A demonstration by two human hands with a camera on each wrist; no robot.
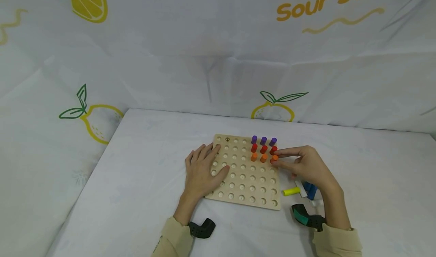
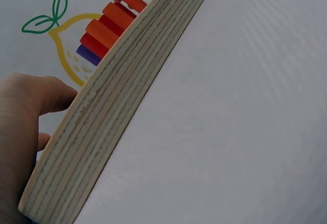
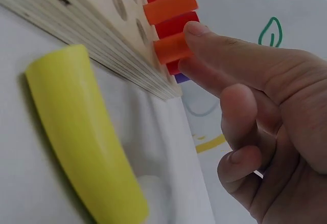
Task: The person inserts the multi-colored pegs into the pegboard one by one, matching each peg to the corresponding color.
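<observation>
A wooden pegboard (image 1: 246,197) with rows of round holes lies on the white-covered table. Three purple pegs (image 1: 263,140), three red pegs (image 1: 263,149) and three orange pegs stand in its far right corner. My right hand (image 1: 311,168) pinches the nearest right orange peg (image 3: 171,49) between thumb and forefinger, beside a red peg. That peg (image 2: 132,0) leans a little in the left wrist view. My left hand (image 1: 202,173) rests on the board's left edge with fingers spread, its thumb lying over the holes.
Right of the board lie a yellow peg (image 1: 291,191), a white peg (image 1: 301,189) and blue pegs (image 1: 310,190), partly hidden by my right forearm. Black camera mounts (image 1: 202,228) sit at both wrists. A lemon-printed cloth (image 1: 190,83) hangs behind the table.
</observation>
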